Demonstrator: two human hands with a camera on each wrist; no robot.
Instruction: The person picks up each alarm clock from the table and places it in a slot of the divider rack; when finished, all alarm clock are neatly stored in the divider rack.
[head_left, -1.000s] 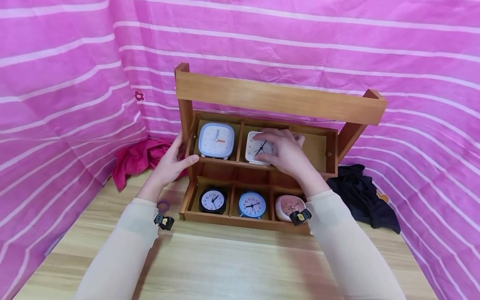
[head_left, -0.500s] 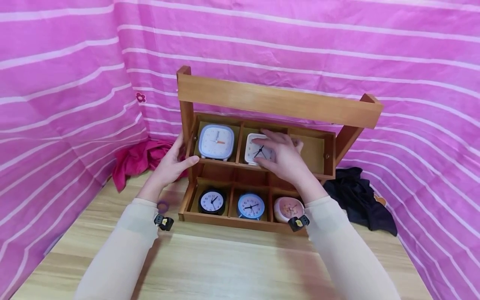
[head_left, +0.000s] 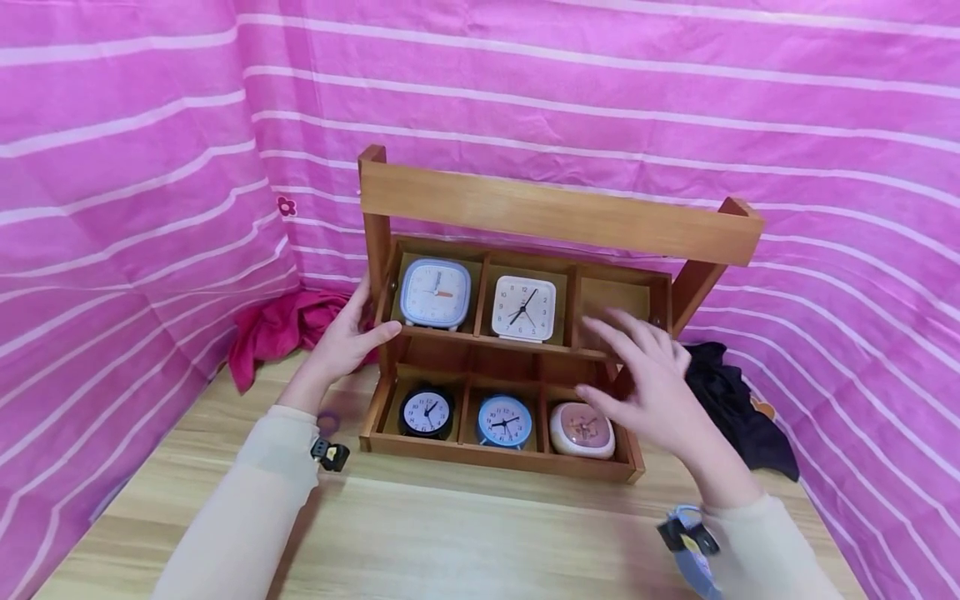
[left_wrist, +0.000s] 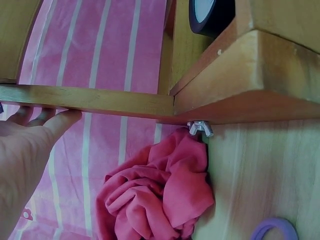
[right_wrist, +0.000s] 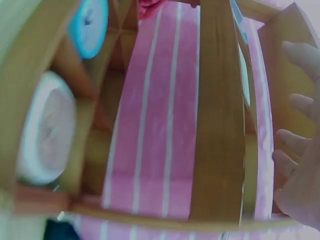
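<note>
A two-tier wooden rack [head_left: 555,206] stands on the table with clocks in its compartments. My left hand [head_left: 347,336] rests against the rack's left side, its thumb at the upper tray's front edge; in the left wrist view straight fingers [left_wrist: 62,122] touch a wooden side piece. My right hand [head_left: 652,387] is spread, holding nothing, in front of the upper right compartment. A white square alarm clock [head_left: 522,308] sits in the upper middle compartment, leaning back. Left of it is a blue-rimmed alarm clock [head_left: 436,293]. Below are a black clock [head_left: 426,413], a blue one [head_left: 505,421] and a pink-faced one [head_left: 582,430].
A crumpled red cloth [head_left: 281,325] lies behind my left hand, with a purple ring [head_left: 327,423] near that wrist. To the rack's right lies a black cloth [head_left: 738,417]. Pink striped fabric [head_left: 495,92] hangs behind and at both sides. The wooden table [head_left: 450,533] extends in front.
My right hand has let go of the white square clock and moved right and toward me, its fingers spreading. The clock stays in the upper middle compartment. My left hand keeps its place on the rack.
</note>
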